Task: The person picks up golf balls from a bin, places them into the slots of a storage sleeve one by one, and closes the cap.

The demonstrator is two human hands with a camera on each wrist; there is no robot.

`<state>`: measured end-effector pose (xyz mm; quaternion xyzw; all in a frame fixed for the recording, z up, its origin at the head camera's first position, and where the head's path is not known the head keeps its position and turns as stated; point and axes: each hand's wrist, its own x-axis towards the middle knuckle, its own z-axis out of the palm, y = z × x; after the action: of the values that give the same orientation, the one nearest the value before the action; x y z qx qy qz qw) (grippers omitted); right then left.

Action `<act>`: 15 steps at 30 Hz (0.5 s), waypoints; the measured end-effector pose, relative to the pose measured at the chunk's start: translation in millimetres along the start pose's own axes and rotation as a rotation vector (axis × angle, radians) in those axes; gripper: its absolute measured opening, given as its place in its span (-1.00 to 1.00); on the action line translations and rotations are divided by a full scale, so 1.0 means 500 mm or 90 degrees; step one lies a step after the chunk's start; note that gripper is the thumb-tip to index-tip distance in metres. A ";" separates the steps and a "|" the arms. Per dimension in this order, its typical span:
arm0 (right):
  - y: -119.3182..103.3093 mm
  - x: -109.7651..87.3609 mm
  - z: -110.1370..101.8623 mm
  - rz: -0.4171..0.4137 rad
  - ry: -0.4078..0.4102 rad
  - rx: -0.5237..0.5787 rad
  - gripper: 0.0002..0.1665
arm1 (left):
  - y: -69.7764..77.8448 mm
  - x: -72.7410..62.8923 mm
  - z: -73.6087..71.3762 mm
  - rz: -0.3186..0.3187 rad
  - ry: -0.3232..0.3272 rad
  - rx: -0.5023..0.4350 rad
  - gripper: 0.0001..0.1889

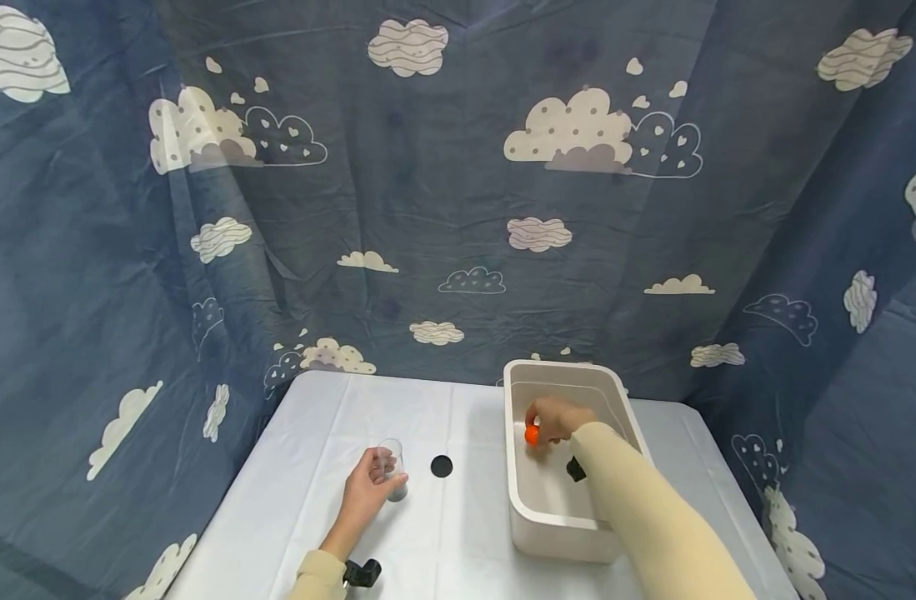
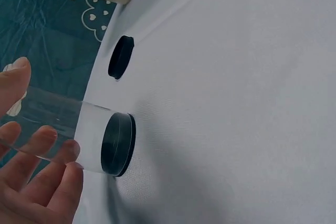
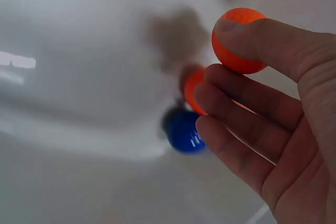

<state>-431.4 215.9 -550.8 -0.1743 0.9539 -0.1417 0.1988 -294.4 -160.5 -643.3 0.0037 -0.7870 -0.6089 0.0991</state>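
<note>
My left hand (image 1: 363,498) grips a clear plastic tube (image 1: 393,450) standing on the white table, thumb on one side and fingers on the other. The tube's black base (image 2: 118,144) is at the tabletop in the left wrist view. To its right lies a round black lid (image 1: 442,466). Inside the pale bin (image 1: 511,467), my right hand (image 1: 561,418) pinches an orange ball (image 3: 242,62) between thumb and index finger, other fingers loosely bent. Below in the right wrist view are another orange ball (image 3: 193,90), partly hidden by fingers, and a shiny blue ball (image 3: 185,134).
The bin's walls rise around my right hand, and my sleeve (image 1: 653,508) crosses its near right rim. A dark blue curtain (image 1: 427,167) with cloud prints hangs behind and beside the white table (image 1: 322,433). A black camera (image 1: 362,573) sits on my left wrist.
</note>
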 end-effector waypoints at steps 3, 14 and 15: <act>-0.004 -0.018 -0.024 0.009 -0.005 -0.011 -0.62 | -0.001 -0.004 0.000 0.007 -0.008 -0.001 -0.52; -0.037 -0.063 -0.099 -0.058 0.007 -0.155 -0.60 | 0.040 -0.009 -0.011 0.053 0.005 0.074 -0.51; -0.041 -0.066 -0.103 -0.071 0.010 -0.162 -0.62 | 0.044 -0.009 -0.011 0.055 0.004 0.080 -0.50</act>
<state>-419.3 220.7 -487.3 -0.2496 0.9546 -0.0315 0.1594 -286.4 -159.5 -621.5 -0.0221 -0.8227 -0.5536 0.1271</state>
